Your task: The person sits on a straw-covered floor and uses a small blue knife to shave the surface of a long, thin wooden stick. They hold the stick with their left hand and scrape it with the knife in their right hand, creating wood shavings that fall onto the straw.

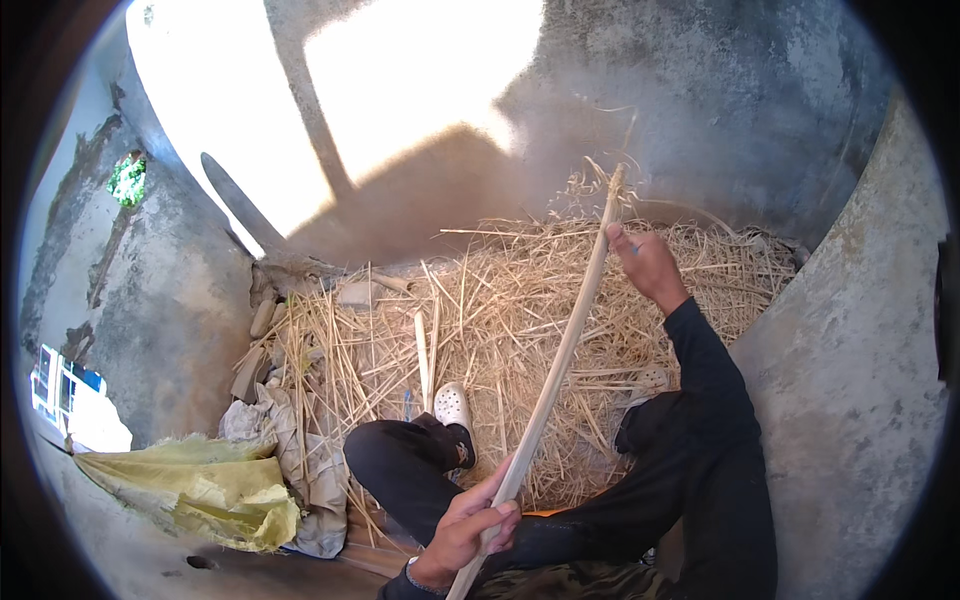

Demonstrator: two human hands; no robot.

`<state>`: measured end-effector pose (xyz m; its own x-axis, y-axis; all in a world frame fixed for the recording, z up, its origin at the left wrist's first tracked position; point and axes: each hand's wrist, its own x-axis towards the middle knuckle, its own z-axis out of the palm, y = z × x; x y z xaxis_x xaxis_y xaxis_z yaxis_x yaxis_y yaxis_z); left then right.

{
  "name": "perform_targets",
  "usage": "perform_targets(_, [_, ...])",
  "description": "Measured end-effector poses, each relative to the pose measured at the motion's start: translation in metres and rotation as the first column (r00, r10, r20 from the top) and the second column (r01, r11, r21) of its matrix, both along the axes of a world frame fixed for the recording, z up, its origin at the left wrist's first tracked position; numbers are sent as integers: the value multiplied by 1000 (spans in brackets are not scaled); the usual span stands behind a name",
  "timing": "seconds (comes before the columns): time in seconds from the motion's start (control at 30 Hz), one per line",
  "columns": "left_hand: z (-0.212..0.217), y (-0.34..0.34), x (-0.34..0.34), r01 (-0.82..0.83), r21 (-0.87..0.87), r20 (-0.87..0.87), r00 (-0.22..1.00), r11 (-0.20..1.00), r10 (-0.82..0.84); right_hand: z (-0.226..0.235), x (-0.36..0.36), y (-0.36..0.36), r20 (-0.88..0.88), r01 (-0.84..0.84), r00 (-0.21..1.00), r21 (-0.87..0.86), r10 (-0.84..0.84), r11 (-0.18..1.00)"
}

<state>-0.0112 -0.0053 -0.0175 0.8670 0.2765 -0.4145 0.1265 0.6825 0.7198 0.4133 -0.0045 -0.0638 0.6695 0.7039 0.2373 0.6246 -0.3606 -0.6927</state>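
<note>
A long, pale bamboo strip (568,365) slants up and away from my lap, its far end frayed with thin curled shavings (590,182). Low in the picture, my left hand (470,530) wraps around the strip near its close end. Against the strip's upper end is my right hand (648,262), its fingers curled and the thumb along the wood. A small teal spot shows at those fingers; what they hold is mostly hidden.
Straw-like shavings (520,300) heap over the floor around my feet, one in a white clog (452,408). Two pale strips (422,350) stick up there. A torn yellow sheet (200,490) and grey sacking (315,490) lie left. Concrete walls (700,110) enclose the spot.
</note>
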Motion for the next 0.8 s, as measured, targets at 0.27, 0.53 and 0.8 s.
perform_targets(0.27, [-19,25,19,78,217,54,994,973,-91,-11,-84,10,-530,-125,751,473,395,872])
perform_targets(0.53, [-52,63,84,176,174,58,980,969,-188,-14,-104,12,-457,-317,740,410,493,855])
perform_targets(0.8, [-38,124,149,191,475,-90,982,859,-168,-9,-50,5,-245,-237,927,210,286,948])
